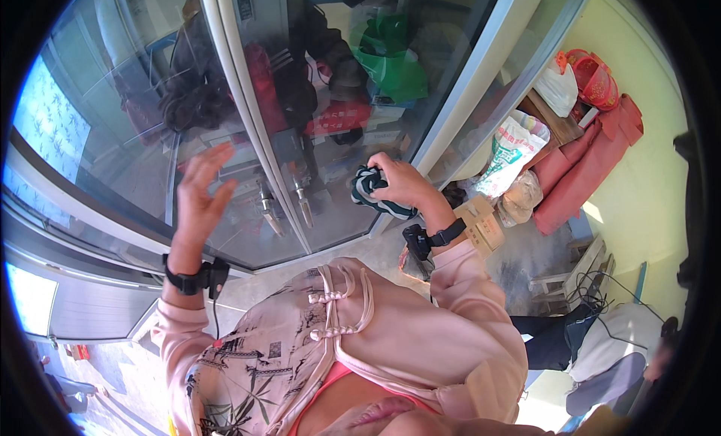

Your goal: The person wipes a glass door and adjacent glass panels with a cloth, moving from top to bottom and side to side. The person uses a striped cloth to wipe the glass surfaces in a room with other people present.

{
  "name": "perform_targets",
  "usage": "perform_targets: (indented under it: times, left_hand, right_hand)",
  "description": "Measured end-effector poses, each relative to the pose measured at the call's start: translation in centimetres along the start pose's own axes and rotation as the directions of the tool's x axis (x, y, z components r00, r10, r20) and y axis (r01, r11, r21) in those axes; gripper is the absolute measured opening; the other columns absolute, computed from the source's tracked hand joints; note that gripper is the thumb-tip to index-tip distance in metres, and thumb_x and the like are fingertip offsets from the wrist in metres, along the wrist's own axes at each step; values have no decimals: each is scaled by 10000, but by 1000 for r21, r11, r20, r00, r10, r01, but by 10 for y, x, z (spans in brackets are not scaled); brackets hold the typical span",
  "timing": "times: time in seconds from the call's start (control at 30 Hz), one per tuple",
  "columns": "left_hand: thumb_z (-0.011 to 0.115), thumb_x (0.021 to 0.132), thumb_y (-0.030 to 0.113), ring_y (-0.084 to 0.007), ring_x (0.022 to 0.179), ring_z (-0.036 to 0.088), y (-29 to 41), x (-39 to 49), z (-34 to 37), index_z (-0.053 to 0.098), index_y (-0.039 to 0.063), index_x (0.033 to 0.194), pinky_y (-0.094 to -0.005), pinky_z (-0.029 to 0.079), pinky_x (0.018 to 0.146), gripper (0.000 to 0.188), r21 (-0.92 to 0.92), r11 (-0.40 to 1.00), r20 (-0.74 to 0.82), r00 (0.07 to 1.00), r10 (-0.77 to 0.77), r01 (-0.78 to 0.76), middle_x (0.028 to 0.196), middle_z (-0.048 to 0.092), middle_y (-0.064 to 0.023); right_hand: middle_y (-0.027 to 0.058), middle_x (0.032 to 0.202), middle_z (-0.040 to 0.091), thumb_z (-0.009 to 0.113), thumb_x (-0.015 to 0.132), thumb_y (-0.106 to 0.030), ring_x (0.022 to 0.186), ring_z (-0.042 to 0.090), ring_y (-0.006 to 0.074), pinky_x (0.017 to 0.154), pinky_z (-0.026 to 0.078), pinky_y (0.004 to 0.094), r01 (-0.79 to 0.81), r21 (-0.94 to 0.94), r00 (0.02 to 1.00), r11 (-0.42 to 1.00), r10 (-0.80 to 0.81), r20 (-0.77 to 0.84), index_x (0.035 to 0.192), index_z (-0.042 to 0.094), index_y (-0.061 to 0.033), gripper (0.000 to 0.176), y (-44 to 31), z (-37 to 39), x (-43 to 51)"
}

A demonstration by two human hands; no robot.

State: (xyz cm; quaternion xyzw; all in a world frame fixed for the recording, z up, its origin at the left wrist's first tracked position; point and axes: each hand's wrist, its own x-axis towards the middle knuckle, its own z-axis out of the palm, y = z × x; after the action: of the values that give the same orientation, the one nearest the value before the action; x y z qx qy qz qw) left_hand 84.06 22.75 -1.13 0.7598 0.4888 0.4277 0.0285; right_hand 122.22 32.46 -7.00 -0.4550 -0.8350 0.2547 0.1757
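Observation:
My right hand (403, 182) grips a crumpled dark green and white striped cloth (372, 188) against or close to the glass of a metal-framed door (338, 210). To the left, my left hand (203, 191) is raised before the neighbouring glass door (141, 182), fingers apart and holding nothing; whether it touches the glass I cannot tell. Between the hands, two metal door handles (303, 202) sit on either side of the meeting frames. Each wrist wears a black strap with a small device. Behind the glass and in its reflections are dark shapes, a green bag and red items.
At the right, a cardboard box (481, 226), a printed white sack (510, 151), rolled red material (588, 165) and red baskets (594, 78) stand by the yellow wall. Lower down are a wooden stool (580, 275) and tangled black cables (591, 292). Another person's legs (76, 388) show at lower left.

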Motion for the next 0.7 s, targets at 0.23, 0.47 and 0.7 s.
perform_targets:
  times: [0.23,0.47,0.7]
  left_hand:
    - [796,771,108,-235,1315,437,15,-9,130,337,139,1493,-352,369,1076,856,-704,517,471,865,-175,488,1389,482,-80]
    - [612,805,-89,-157,897,632,-8,-47,173,535,83,1257,-306,522,773,489,-799,-164,586,689,-426,578,1018,638,-15]
    - [476,774,-167,-184,962,648,11,-8,169,552,70,1234,-307,547,821,523,-941,-18,288,771,-568,338,1065,654,-49]
  right_hand:
    - [120,971,588,816,664,-185,924,610,297,789,480,357,317,110,948,942,-311,-72,942,555,-38,409,-64,48,50]
    - [123,994,612,783,730,-179,948,615,298,851,486,365,203,487,960,849,-75,-270,876,614,-31,268,-61,79,69]
    - [253,1352,446,807,703,-235,1220,455,445,1037,382,475,336,29,860,942,-294,-418,1373,458,-82,771,-67,70,9]
